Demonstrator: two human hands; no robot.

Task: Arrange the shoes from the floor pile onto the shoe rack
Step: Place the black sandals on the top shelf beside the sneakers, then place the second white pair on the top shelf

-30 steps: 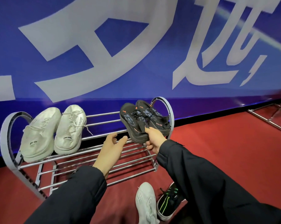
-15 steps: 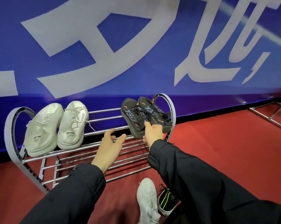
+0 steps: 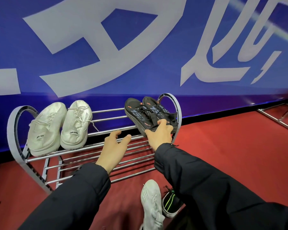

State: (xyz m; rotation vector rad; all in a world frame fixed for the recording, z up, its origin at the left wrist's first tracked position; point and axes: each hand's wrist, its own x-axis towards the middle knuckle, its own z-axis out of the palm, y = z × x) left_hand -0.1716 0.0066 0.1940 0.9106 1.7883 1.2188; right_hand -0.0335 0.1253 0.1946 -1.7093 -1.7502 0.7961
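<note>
A chrome shoe rack (image 3: 106, 117) stands against the blue wall. A pair of white shoes (image 3: 60, 127) lies on the left of its top shelf. A pair of black shoes (image 3: 140, 112) with orange marks lies on the right end of the same shelf. My right hand (image 3: 159, 133) grips their heel ends, fingers curled over the collars. My left hand (image 3: 114, 146) hovers over the middle of the rack with relaxed fingers, holding nothing. On the red floor below lie a white sneaker (image 3: 152, 205) and a black shoe with green stripes (image 3: 170, 203), partly hidden by my right sleeve.
A blue wall with large pale lettering (image 3: 140, 47) rises right behind the rack. Chrome bars of another frame (image 3: 279, 118) lie on the red floor at the far right. The rack's lower shelf (image 3: 93, 165) holds nothing visible.
My right hand has carried the black pair up and back onto the right end of the top shelf. My left hand stayed over the middle bars.
</note>
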